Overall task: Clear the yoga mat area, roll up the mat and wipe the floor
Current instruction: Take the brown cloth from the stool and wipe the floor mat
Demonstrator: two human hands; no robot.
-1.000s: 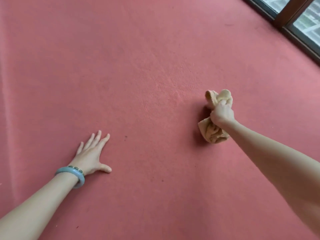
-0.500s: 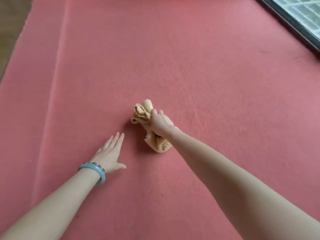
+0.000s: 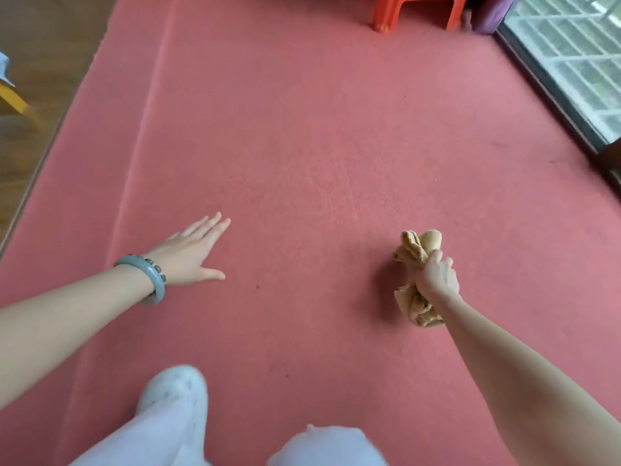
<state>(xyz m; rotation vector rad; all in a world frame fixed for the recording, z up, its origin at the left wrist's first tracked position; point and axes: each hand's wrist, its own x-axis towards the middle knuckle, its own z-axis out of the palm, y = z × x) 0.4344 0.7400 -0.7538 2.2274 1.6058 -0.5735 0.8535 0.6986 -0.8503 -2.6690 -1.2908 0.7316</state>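
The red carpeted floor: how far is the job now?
Looks done: no yoga mat lies on the red carpeted floor in view. In hand: the right hand grips a bunched tan cloth against the carpet, while the left hand rests flat. Left: how much wiping remains cannot be told.

Knelt on the red carpet (image 3: pixel 319 146). Left hand (image 3: pixel 191 253) pressed flat, fingers straight and spread, grey-green bangle (image 3: pixel 153 277) at its wrist. Well apart to its right, right hand (image 3: pixel 437 279) gripped a bunched tan cloth (image 3: pixel 418 245) against the carpet. Far beyond that hand, an orange stool (image 3: pixel 413 10); white-trousered knees (image 3: pixel 174 398) behind both hands.
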